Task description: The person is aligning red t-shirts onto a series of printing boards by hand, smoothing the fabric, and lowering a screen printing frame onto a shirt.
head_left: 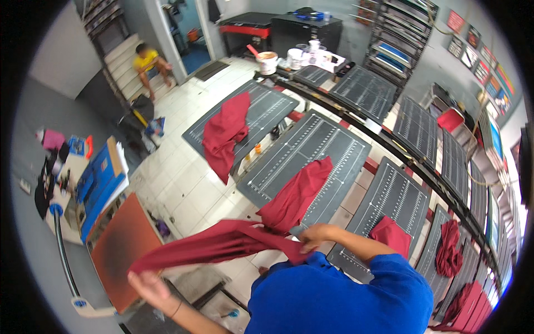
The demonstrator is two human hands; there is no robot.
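A long dark red cloth (211, 242) is stretched out in front of me, between my two hands. Its far left end is at the fingers of my left hand (149, 290), which is somewhat smeared by motion over an orange-brown board. Close to my chest, my right hand (317, 236) is closed on the cloth's other end. More red fabric (297, 195) runs up over the grey marked platen (311, 147) ahead; I cannot tell whether it is the same piece. Another red cloth (228, 133) lies crumpled on the platen to its left (272, 103).
More platens (392, 195) fan out to the right, some with red cloths (449, 250). A dark rail (411, 161) curves behind them. At left stand the orange-brown board (119, 250) and a blue frame (103, 178). Tubs (268, 64) stand at the back; a person in yellow (147, 64) sits on steps.
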